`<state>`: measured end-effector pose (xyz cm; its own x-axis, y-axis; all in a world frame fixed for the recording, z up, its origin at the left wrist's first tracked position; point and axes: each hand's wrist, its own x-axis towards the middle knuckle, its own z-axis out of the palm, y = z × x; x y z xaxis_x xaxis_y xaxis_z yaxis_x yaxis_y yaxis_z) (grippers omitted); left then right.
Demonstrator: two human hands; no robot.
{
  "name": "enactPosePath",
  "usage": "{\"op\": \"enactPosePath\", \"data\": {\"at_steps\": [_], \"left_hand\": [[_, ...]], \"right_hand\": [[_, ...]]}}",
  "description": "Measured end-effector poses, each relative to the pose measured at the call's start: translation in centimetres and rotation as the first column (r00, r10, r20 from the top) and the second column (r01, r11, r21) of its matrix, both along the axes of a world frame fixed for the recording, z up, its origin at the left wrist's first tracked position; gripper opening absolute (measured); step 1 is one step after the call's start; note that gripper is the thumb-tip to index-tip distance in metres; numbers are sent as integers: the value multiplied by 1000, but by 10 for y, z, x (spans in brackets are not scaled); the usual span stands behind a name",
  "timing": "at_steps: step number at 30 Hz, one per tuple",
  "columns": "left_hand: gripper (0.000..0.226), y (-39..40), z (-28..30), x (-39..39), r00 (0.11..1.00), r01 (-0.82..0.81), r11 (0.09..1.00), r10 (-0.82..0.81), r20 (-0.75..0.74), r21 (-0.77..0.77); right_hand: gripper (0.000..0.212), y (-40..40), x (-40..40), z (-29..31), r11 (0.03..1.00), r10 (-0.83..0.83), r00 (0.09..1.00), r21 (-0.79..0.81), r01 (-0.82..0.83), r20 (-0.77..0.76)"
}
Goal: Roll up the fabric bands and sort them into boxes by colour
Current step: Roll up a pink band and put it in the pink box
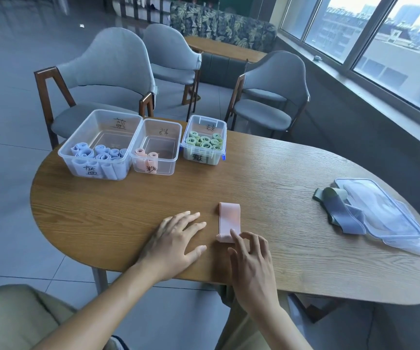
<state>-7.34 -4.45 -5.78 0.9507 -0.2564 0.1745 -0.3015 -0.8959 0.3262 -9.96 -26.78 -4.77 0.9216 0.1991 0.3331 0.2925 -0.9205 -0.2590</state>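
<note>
A wooden table (267, 173) fills the middle of the frame. At its upper left stand three clear boxes: the blue box (97, 145) holding blue rolls, the pink box (157, 147) with a few pink rolls, and the green box (203, 140) packed with green ones. Each carries a handwritten character, probably its colour, though I cannot read them surely. At right, loose bands (340, 210) lie against flat lids (385, 218). Lower centre, the pink band (229, 221) lies flat, its near end just curled. The left hand (176, 242) rests spread and empty beside it; the right hand (250, 258) has relaxed fingers, fingertips touching the curl. The band looks soft, light and springy, best rolled from that near end.
</note>
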Motion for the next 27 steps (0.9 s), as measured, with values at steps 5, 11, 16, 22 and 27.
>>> {"op": "enactPosePath", "data": {"at_steps": [5,11,16,22,27], "left_hand": [[64,0,0,0,1000,2,1000,-2,-4,8],[63,0,1,0,1000,-4,1000,4,5,5],[63,-1,0,0,1000,-7,1000,7,9,3],[69,-3,3,1,1000,-11,1000,11,-21,4],[53,-20,13,2,996,-62,962,44,-72,-268]], "right_hand": [[36,1,4,-2,1000,-9,999,7,9,-46],[30,1,5,2,999,49,997,21,-48,-56],[30,4,11,8,998,24,1000,54,-23,-13],[34,8,19,12,995,25,1000,94,-27,18],[34,12,32,10,997,-5,999,79,9,-45]]}}
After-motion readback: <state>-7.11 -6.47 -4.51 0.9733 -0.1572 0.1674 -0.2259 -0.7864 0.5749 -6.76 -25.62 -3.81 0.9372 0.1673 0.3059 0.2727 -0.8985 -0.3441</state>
